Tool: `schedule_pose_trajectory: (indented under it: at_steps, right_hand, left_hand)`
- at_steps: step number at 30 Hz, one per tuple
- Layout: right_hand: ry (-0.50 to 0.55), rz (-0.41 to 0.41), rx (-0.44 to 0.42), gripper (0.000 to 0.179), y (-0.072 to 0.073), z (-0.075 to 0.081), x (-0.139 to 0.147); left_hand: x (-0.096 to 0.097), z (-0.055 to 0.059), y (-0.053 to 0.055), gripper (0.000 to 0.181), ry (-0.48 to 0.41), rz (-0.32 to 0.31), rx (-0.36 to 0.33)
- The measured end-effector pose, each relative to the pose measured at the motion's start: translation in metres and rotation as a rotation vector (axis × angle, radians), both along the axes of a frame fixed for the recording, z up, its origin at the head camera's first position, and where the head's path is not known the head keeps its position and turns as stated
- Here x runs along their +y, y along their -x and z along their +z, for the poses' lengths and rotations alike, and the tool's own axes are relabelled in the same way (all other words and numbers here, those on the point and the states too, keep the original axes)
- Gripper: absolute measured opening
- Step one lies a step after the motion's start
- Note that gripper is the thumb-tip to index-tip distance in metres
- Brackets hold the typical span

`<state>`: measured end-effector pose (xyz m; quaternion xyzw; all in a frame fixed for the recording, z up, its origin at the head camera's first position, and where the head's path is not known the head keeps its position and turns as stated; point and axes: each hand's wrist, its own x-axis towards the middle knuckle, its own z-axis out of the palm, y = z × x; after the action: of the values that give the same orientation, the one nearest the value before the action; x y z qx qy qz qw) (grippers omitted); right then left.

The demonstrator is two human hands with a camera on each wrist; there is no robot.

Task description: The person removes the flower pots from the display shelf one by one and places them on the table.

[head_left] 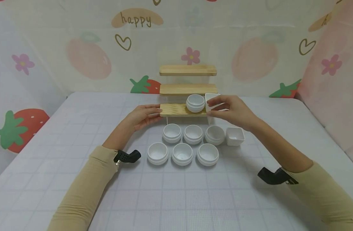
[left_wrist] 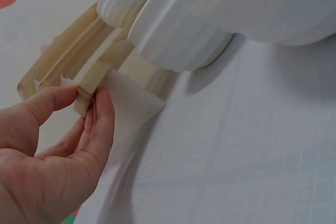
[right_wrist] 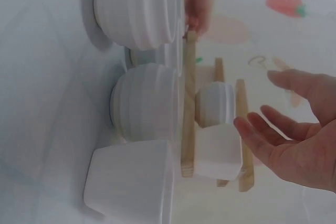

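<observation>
My left hand (head_left: 142,116) is at the left end of a three-tier wooden shelf. In the left wrist view its thumb and fingers pinch the end of the lowest board (left_wrist: 94,77). A round white pot (head_left: 195,104) stands toward the right of that board. Beside it, at the board's right end, is a square white pot (right_wrist: 218,151). My right hand (head_left: 235,110) is right by this square pot and partly covers it in the head view. The right wrist view shows its fingers loosely extended and apart from the pot, holding nothing.
In front of the shelf, several round white pots (head_left: 182,154) stand in two rows on the white gridded tabletop (head_left: 176,199). A second square pot (head_left: 235,136) ends the back row on the right. A printed cloth (head_left: 176,38) hangs behind the shelf.
</observation>
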<state>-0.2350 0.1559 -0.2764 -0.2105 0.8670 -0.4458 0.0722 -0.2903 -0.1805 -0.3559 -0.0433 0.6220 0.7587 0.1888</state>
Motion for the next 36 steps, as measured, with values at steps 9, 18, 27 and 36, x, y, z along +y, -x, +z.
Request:
schedule_pose_trajectory:
  at_steps: [9,18,27,36]
  right_hand:
    - [0.014,-0.003,0.021,0.041,0.009,0.006,-0.005]
    - [0.011,-0.027,0.021,0.041,0.018,0.011,-0.011]
    - [0.008,-0.028,0.018,0.042,0.025,0.016,-0.016]
    - [0.019,-0.021,0.017,0.043,0.036,0.018,-0.02]
  left_hand:
    - [0.0,-0.001,0.001,0.057,-0.007,-0.001,0.004]
    - [0.0,0.0,0.001,0.057,-0.006,0.004,-0.007]
    - [0.0,-0.001,0.003,0.057,0.007,0.001,-0.008]
    - [0.0,-0.001,0.002,0.058,0.01,0.003,-0.013]
